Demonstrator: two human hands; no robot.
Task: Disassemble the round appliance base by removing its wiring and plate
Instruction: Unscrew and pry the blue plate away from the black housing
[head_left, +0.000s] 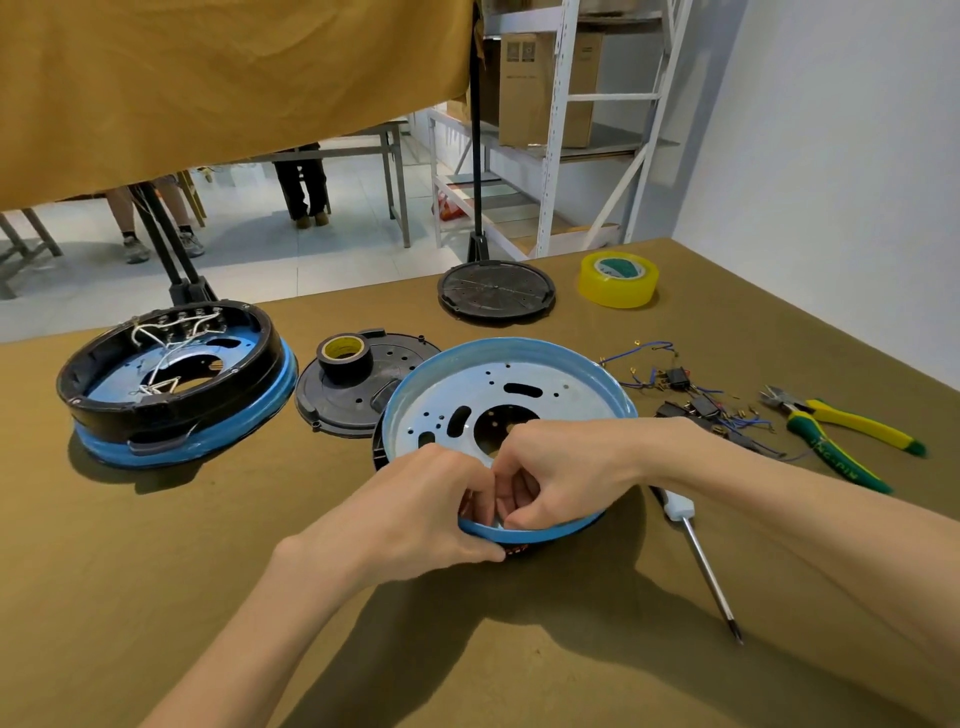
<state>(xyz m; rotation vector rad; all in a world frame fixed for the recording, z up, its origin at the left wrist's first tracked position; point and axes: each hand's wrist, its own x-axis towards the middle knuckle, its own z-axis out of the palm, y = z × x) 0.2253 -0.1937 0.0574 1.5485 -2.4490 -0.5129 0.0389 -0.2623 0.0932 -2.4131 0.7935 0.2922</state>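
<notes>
A round blue-rimmed metal plate (519, 374) with several holes lies tilted over a black ring in front of me. My left hand (415, 509) grips its near rim, thumb under the edge. My right hand (566, 467) curls over the same near rim from inside, fingers tucked against the plate. A second round appliance base (171, 384), black ring on a blue shell, sits at the left with white wiring (166, 343) inside. Loose blue wires and small black parts (685, 395) lie to the right of the plate.
A screwdriver (701, 561) lies right of my hands. Yellow-green cutters (831, 431) rest further right. Black cover (358, 384) with a black tape roll (343, 353) sits behind the plate; another black disc (496, 291) and yellow tape (618, 278) lie at the back.
</notes>
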